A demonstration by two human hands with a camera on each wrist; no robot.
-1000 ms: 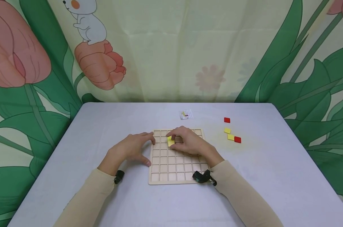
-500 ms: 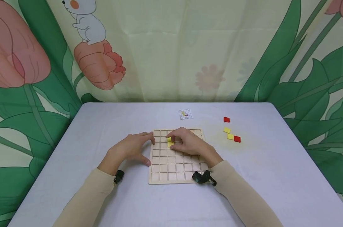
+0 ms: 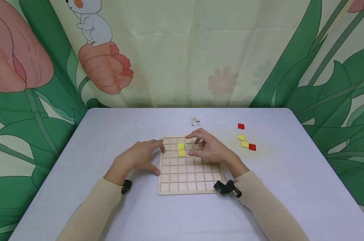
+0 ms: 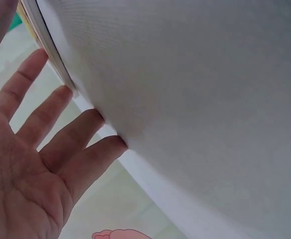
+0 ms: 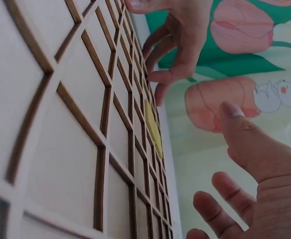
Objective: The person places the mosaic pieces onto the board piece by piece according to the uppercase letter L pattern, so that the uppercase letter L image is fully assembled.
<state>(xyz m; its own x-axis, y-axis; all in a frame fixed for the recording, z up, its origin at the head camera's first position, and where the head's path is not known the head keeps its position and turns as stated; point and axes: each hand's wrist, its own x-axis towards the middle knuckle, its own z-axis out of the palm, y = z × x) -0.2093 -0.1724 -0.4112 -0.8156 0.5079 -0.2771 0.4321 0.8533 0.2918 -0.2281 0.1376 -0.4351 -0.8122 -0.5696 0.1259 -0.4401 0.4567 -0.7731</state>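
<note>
All fingers (image 4: 73,137) spread: left hand (image 3: 136,155) at board (image 3: 188,192) edge, right hand (image 3: 212,149) seemingly off tiles (image 3: 181,153).

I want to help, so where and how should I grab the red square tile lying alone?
Probably pinch two opposite edges of the red square tile, coming from above: it lies flat on the white cloth-covered table, so its underside is blocked, but nothing touches its sides.

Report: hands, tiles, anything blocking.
Left hand at left edge of board. Right hand above board, holding nothing. Two yellow tiles adjoining on board. Right hand hides part of board.
</note>
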